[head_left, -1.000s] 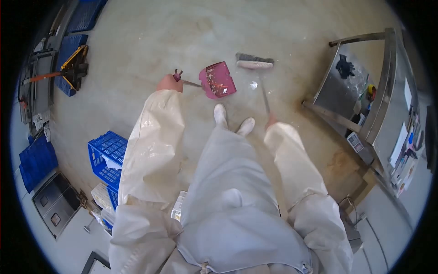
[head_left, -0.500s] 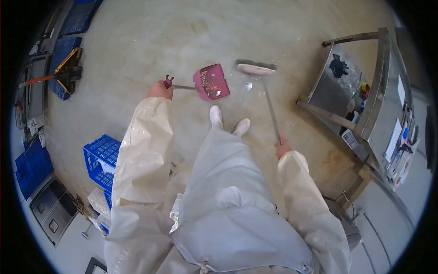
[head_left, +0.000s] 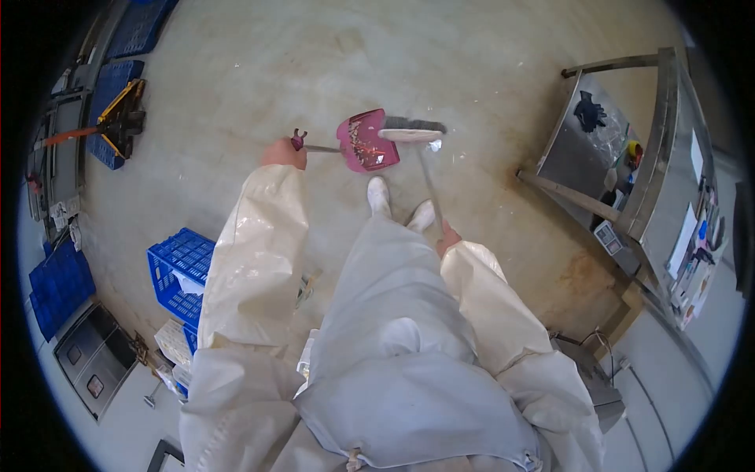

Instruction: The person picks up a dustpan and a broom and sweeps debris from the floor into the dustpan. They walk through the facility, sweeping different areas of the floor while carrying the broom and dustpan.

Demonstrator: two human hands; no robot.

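Note:
My left hand (head_left: 285, 154) is closed around the handle of a pink dustpan (head_left: 365, 143), which lies on the floor with small debris in it. My right hand (head_left: 447, 238) grips the pole of a broom (head_left: 413, 130). The broom's head, with dark bristles and a pale body, is at the dustpan's right edge. A shiny scrap (head_left: 435, 145) shows beside the right end of the broom head. White boots (head_left: 379, 197) stand just below the dustpan.
Blue crates (head_left: 179, 271) stand at the left, below a yellow and orange pallet jack (head_left: 119, 124). A metal table (head_left: 562, 149) at the right holds a black glove and other items. White paper scraps are scattered on the floor (head_left: 503, 181).
My right hand and the broom have moved left, bringing the broom head from apart to the dustpan's edge. The dustpan has shifted slightly to the right in view.

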